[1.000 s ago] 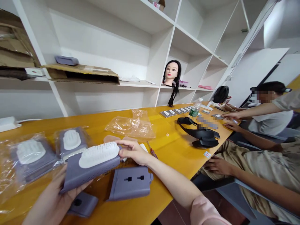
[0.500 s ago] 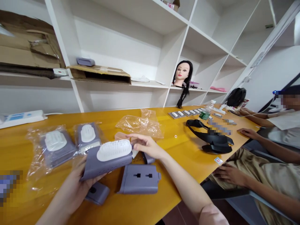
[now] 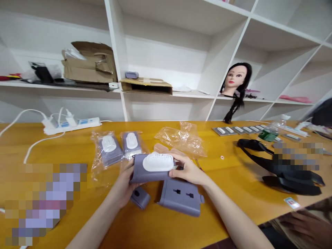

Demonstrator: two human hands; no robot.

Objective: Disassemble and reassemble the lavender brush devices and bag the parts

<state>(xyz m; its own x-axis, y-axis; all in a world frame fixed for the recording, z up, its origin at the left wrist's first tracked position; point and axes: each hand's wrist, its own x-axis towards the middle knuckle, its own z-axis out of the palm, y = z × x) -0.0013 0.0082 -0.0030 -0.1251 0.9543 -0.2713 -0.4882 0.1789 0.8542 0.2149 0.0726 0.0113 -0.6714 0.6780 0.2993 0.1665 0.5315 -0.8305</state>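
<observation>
My left hand [image 3: 124, 185] is closed round the left side of a purple-grey plastic housing [image 3: 141, 174], raised above the table. A white oval bristle brush [image 3: 158, 162] lies along its top. My right hand [image 3: 188, 167] grips the housing's right end, thumb in front and fingers behind. Under it on the table rests a second purple-grey shell [image 3: 181, 199] with two dark slots. A small purple-grey part [image 3: 140, 197] with a dark oval sits below my left hand. Behind are two bagged purple-grey units [image 3: 112, 155] with white brushes.
Crumpled clear plastic [image 3: 181, 138] lies beyond my hands. A power strip [image 3: 75, 125] with cables stands back left. To the right are a black headset-like device [image 3: 269, 166] and a bottle [image 3: 272, 129]. A co-worker's hand [image 3: 298, 221] shows at lower right.
The view has swung left, so everything sits further right. My right hand has come onto the right end of the housing, which my left hand still holds.
</observation>
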